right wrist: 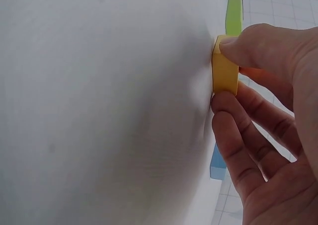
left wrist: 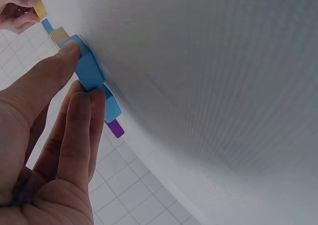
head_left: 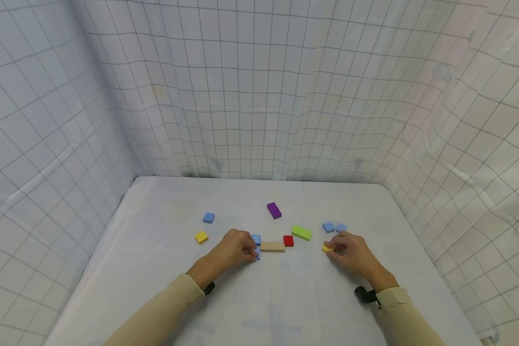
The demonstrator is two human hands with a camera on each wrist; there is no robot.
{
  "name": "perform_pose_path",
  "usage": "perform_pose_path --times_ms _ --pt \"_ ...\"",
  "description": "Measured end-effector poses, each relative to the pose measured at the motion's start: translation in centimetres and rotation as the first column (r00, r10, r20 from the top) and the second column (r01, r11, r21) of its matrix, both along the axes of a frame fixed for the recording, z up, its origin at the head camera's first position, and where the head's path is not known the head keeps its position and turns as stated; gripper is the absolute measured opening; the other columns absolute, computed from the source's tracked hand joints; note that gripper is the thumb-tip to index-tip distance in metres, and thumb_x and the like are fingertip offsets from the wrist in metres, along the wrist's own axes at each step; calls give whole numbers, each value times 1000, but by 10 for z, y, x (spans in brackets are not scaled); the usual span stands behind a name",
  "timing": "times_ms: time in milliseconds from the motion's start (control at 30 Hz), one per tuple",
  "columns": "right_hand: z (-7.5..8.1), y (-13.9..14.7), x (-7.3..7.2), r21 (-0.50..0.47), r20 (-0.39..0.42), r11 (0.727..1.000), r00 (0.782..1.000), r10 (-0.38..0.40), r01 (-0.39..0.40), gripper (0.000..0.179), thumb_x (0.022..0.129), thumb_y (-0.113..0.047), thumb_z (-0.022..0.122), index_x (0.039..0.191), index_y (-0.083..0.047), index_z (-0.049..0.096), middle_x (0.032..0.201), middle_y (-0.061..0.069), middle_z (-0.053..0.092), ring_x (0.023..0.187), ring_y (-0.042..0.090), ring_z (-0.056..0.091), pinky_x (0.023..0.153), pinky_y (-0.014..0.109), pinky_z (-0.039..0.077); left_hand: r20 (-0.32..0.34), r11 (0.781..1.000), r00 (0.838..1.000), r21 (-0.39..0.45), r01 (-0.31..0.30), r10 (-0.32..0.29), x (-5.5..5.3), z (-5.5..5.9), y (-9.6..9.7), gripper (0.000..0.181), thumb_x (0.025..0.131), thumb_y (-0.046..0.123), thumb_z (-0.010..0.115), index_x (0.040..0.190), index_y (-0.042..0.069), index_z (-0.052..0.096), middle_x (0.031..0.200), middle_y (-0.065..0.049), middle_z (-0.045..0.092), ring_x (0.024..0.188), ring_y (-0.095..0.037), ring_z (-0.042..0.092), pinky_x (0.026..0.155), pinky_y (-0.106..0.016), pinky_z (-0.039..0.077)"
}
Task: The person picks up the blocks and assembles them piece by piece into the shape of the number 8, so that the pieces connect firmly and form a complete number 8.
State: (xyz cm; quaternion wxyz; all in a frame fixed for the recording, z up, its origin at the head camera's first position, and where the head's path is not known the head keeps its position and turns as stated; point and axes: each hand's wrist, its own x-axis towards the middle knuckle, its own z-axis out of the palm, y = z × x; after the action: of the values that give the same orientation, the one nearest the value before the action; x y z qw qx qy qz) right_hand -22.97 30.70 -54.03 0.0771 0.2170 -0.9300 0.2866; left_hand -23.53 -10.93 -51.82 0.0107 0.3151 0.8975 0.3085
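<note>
Currently, left hand [head_left: 233, 247]: left of centre in the head view, thumb and fingers [left wrist: 77, 130] parted only as far as the block between them, pinching a plain blue block [left wrist: 89, 70] by its two ends.
Pinched blue block: at the fingertips, near the centre of the head view, just below the blue block marked 5 [head_left: 256, 239].
Right hand [head_left: 352, 252]: right of centre, thumb and fingers bent around a yellow block [right wrist: 225, 68], gap no wider than the block.
Pinched yellow block: between thumb and fingertips, at the hand's left side in the head view, low against the table [head_left: 294, 298].
Wooden bar [head_left: 272, 247]: lower centre, its left end at the two blue blocks, its right end at the red block [head_left: 288, 240].
Green block [head_left: 301, 233]: just right of the red one, tilted.
Purple block [head_left: 274, 210]: above the wooden bar, apart from it.
Two blue tiles [head_left: 328, 227]: side by side above the right hand.
Left side: a loose blue tile [head_left: 209, 217] above a loose yellow block [head_left: 201, 237].
</note>
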Motion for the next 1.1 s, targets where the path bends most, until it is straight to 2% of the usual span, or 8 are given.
perform_pose_path --times_ms 267,300,367,533,600,733,767,1100 --pt "1 -6 2 21 -5 999 999 36 -36 25 90 -2 99 110 -14 91 111 -1 85 95 11 76 85 27 66 -15 999 1000 31 15 -14 -2 -6 -2 14 87 -1 101 90 8 91 95 -3 82 87 -7 74 83 -26 67" --pt "1 -7 2 25 2 999 999 38 -38 25 90 -2 99 111 -14 91 111 -2 85 96 10 75 85 27 66 -21 999 1000 43 22 -21 -4 -9 -2 14 86 0 101 90 8 91 95 -3 82 87 -7 75 82 -27 68" --pt "1 -8 2 32 17 999 999 43 -44 26 91 -3 99 113 -15 91 112 -3 85 98 11 76 88 28 67 -49 998 998 57 41 -38 -11 -23 -5 15 86 -1 101 91 9 91 96 -3 82 86 -8 74 80 -27 67" --pt "2 -14 1 52 66 997 996 57 -60 26 93 -7 98 117 -17 91 113 -6 84 103 11 78 93 30 69 -80 996 995 70 59 -54 -15 -32 -7 16 86 -1 102 92 11 92 95 -2 82 85 -7 73 79 -26 67" --pt "3 -16 1 64 75 995 995 70 -74 27 94 -8 98 118 -17 91 114 -6 85 105 11 79 94 30 69 -54 996 998 71 48 -44 -9 -19 -6 15 85 -1 102 91 9 91 95 -3 82 85 -7 72 80 -27 68" --pt "6 -21 0 83 72 990 992 107 -113 30 94 -8 97 122 -18 90 119 -6 87 107 11 79 96 31 69 -34 999 999 42 30 -28 -4 -8 -3 15 86 -3 101 92 7 91 94 -4 82 84 -6 72 81 -25 67" --pt "6 -22 0 81 74 989 990 117 -123 32 94 -8 97 123 -17 89 119 -6 87 107 10 78 97 31 69 -14 999 1000 38 19 -18 -1 -2 -2 14 86 -2 101 91 6 91 94 -4 82 85 -5 72 82 -24 68" --pt "6 -34 -2 52 85 974 973 214 -219 34 95 -6 97 127 -14 87 122 -3 87 106 10 77 97 30 69 11 1000 1000 -5 -8 8 0 1 0 12 88 0 100 92 8 92 95 -1 83 86 -2 71 84 -17 64"
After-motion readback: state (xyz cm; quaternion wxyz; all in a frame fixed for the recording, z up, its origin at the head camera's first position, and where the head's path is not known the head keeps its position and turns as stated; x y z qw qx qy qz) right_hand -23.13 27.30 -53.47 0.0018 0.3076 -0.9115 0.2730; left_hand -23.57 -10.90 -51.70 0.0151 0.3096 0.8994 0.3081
